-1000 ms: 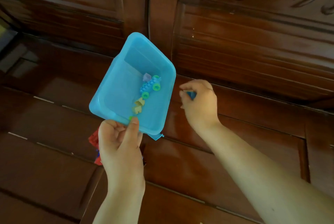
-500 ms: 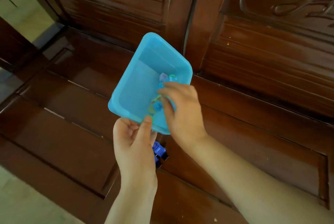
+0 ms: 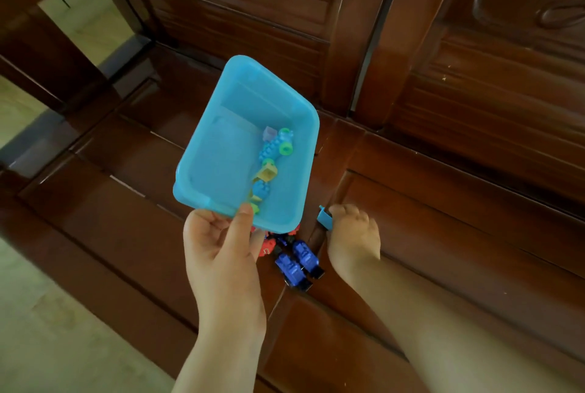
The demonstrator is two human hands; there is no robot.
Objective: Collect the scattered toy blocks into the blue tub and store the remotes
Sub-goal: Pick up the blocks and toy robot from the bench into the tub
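Dark polished wooden bench (image 3: 443, 234) with carved back panels fills the view, seen from above, with pale floor (image 3: 47, 313) at the lower left. Blue tub (image 3: 228, 152) is held tilted above the seat, the left hand (image 3: 218, 253) grasping its near rim, thumb over the edge. Toy blocks (image 3: 272, 158) in blue, green and yellow lie in a line along the tub's right inner side. Right hand (image 3: 353, 240) rests on the seat just right of the tub, its fingers closed on a small blue block (image 3: 325, 220) that is touching the wood. Blue and red toy pieces (image 3: 294, 258) lie on the seat between the two hands, partly under the tub. No writing or brand can be read anywhere. Half a second ago the right hand was reaching inside the tub; it is now out and down on the seat.
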